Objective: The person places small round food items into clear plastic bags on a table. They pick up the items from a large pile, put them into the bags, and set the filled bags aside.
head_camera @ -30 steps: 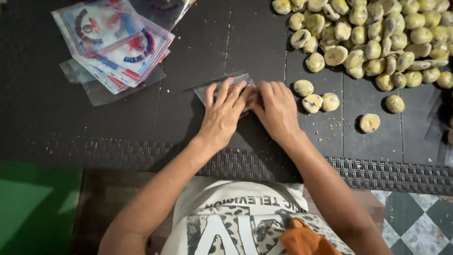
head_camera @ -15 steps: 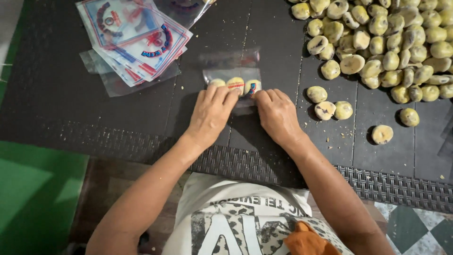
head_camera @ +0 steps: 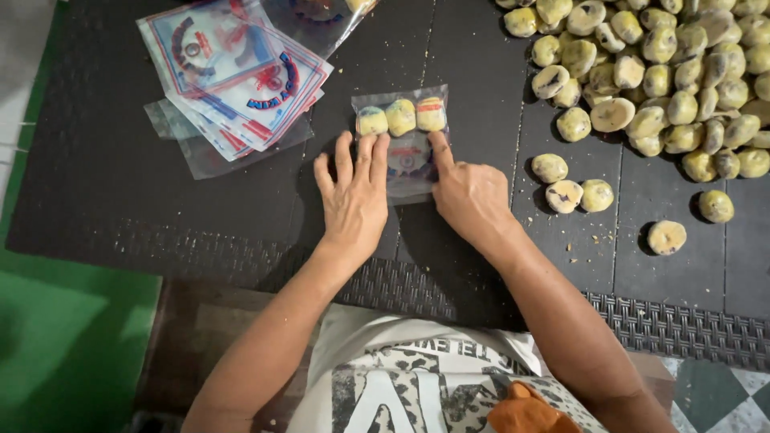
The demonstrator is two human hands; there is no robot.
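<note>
Fingers L [head_camera: 362, 156]: left hand [head_camera: 353, 200] flat, fingers spread, pressing lower-left part of clear bag [head_camera: 405, 156]; no grip.
Fingers R [head_camera: 439, 148]: right hand [head_camera: 472, 196] w/ index extended along bag's right edge, other fingers curled; pressing, no grip.
Bag pos: on dark bench [head_camera: 120, 192], between both hands, just past fingertips.
Contents: three cakes [head_camera: 401, 117] in a row at far end, beyond fingertips.
Step (judged): flattening/smoothing the filled bag.
Next calls for: even pressure, cakes kept in row.
Axis: long axis runs away from body; mouth end not discernible.
Nearby: empty printed bags [head_camera: 233, 76] far-left of fingers; loose cake pile [head_camera: 666, 72] far-right.
</note>
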